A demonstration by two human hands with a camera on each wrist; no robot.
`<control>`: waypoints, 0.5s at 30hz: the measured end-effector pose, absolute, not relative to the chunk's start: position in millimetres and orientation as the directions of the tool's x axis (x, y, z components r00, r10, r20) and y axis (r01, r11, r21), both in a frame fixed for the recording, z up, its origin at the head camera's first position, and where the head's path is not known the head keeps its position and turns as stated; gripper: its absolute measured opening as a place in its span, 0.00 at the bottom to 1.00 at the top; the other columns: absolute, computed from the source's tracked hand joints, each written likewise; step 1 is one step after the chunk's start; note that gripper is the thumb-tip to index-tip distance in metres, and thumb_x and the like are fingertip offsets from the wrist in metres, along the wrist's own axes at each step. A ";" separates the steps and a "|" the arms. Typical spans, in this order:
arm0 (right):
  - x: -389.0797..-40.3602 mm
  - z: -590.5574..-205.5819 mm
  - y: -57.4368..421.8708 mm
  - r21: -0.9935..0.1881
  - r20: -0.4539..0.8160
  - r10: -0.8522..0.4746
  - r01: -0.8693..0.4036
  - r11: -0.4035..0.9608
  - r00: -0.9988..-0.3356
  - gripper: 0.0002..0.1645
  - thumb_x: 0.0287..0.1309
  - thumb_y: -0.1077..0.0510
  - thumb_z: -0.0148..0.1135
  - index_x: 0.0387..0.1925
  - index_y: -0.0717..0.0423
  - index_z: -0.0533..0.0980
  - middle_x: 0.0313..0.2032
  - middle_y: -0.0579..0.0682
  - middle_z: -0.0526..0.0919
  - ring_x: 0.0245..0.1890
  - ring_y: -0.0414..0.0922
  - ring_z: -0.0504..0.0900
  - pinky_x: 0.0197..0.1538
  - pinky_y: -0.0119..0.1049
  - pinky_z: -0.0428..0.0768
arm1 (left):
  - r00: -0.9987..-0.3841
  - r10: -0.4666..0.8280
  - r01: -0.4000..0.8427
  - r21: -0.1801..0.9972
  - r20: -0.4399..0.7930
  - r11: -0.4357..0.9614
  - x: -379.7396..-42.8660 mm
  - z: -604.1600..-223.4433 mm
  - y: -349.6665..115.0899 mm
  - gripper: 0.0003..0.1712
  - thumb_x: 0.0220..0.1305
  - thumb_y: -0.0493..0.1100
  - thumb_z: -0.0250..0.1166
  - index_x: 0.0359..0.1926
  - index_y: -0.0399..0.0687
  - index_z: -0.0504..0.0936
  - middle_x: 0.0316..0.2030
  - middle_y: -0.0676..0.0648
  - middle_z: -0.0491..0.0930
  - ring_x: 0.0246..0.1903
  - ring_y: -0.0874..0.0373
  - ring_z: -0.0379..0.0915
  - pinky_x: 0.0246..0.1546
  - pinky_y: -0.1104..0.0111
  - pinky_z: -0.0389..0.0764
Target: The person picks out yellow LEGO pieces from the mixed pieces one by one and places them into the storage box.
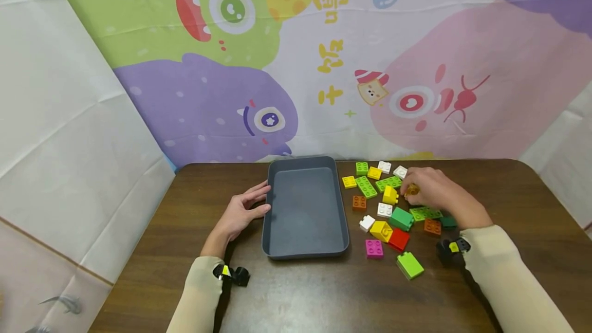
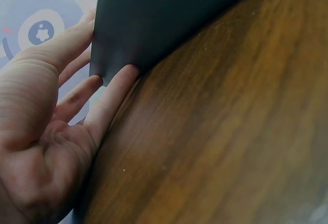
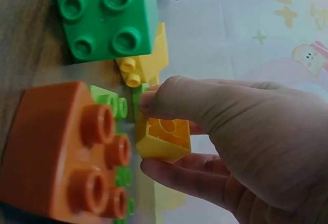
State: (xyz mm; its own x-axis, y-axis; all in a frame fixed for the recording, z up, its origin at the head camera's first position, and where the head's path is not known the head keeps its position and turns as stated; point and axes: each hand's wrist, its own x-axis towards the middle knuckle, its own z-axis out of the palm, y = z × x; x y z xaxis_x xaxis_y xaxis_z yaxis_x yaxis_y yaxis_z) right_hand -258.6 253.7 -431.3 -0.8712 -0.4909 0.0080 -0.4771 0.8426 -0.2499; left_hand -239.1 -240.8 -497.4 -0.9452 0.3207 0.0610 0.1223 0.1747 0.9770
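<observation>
My left hand [image 1: 238,216] rests at the left side of a dark grey tray [image 1: 267,230], its extended fingers touching the outer wall. In the left wrist view those fingertips [image 2: 130,71] meet the tray's wall low down, close over the wood. Between thumb and fingers, my right hand [image 1: 430,189] pinches a yellow toy block [image 3: 161,139], its hollow underside showing in the right wrist view. Around that hand lie a green block [image 1: 401,219], an orange block [image 1: 432,227], a light green long block [image 1: 425,213] and a yellow block with a slanted side [image 1: 390,195].
Several other blocks spread right of the tray, among them a red block [image 1: 399,239], a magenta block [image 1: 374,248] and a lime block [image 1: 409,265] nearest the front. All stand on a brown wooden table [image 1: 305,297]. A cartoon-printed cloth [image 1: 333,127] hangs behind.
</observation>
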 end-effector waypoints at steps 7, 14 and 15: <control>-261.1 -418.3 254.2 -0.229 0.033 -0.494 -0.488 0.842 -0.869 0.08 0.48 0.61 0.77 0.33 0.49 0.88 0.40 0.52 0.85 0.40 0.52 0.81 0.49 0.58 0.83 | -0.947 0.315 0.118 0.977 0.058 0.177 -238.2 -497.5 -241.7 0.34 0.64 0.40 0.69 0.70 0.39 0.71 0.76 0.47 0.61 0.70 0.40 0.62 0.49 0.79 0.81; -259.4 -408.6 256.8 -0.215 0.036 -0.476 -0.472 0.855 -0.879 0.07 0.48 0.62 0.76 0.32 0.50 0.87 0.40 0.52 0.85 0.41 0.54 0.80 0.48 0.58 0.82 | -0.946 0.318 0.122 0.976 0.059 0.182 -238.2 -495.9 -240.3 0.34 0.64 0.40 0.69 0.70 0.40 0.71 0.76 0.46 0.61 0.70 0.41 0.62 0.49 0.79 0.82; -259.1 -407.3 257.6 -0.209 0.043 -0.483 -0.481 0.852 -0.874 0.07 0.47 0.62 0.77 0.32 0.50 0.88 0.39 0.52 0.85 0.40 0.54 0.80 0.48 0.58 0.81 | -0.946 0.319 0.122 0.975 0.058 0.183 -238.3 -495.7 -240.0 0.34 0.64 0.40 0.69 0.70 0.40 0.71 0.76 0.46 0.61 0.70 0.41 0.62 0.49 0.79 0.82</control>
